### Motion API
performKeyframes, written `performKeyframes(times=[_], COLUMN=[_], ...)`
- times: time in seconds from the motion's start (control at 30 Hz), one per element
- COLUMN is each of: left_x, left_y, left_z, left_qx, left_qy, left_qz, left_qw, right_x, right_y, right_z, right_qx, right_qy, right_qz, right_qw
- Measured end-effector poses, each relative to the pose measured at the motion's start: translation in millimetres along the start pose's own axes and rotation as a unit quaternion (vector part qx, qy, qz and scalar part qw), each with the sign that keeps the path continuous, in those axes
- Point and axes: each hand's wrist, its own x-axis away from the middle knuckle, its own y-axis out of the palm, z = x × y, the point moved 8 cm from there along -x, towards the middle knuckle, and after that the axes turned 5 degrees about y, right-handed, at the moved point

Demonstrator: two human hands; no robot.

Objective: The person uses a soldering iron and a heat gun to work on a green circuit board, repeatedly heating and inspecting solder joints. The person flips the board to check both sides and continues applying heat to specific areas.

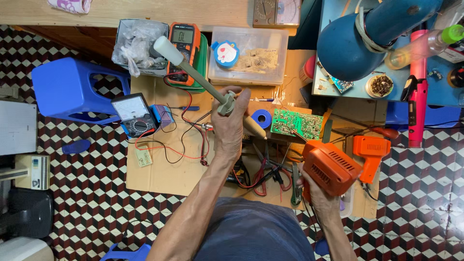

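Note:
My left hand (229,126) grips a long grey-green desoldering pump (193,72) whose white plunger end points up-left, its tip angled down toward a green circuit board (296,123). My right hand (316,193) holds an orange soldering gun (330,166); its thin tip reaches up-left to the board's lower edge. The board lies on a sheet of cardboard (159,169), next to a blue roll of tape (263,118).
An analogue multimeter (134,113), an orange digital multimeter (183,48), red and black leads (183,140), a clear plastic box (247,55), a blue stool (72,89), a second orange gun (371,151), a blue lamp (357,43) and pliers (296,186) surround the work on a patterned tile floor.

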Motion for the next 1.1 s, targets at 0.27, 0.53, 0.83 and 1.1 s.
performKeyframes(times=[0.27,0.53,0.83,1.1], left_x=[-7,-12,5,84], left_y=[24,29,29,24], left_z=[3,-1,31,15], left_qx=[0.012,0.017,-0.244,-0.417], left_qy=[0.036,0.041,0.175,0.243], left_qz=[0.010,0.006,-0.227,-0.542], left_qw=[0.999,0.999,0.926,0.688], right_x=[-4,-9,11,9], right_y=[14,17,-9,-61], right_z=[-4,-1,-8,-51], right_qx=[0.044,0.071,-0.007,-0.221], right_qy=[-0.008,0.014,-0.045,0.014], right_qz=[-0.017,-0.020,0.039,0.061], right_qw=[0.999,0.997,0.998,0.973])
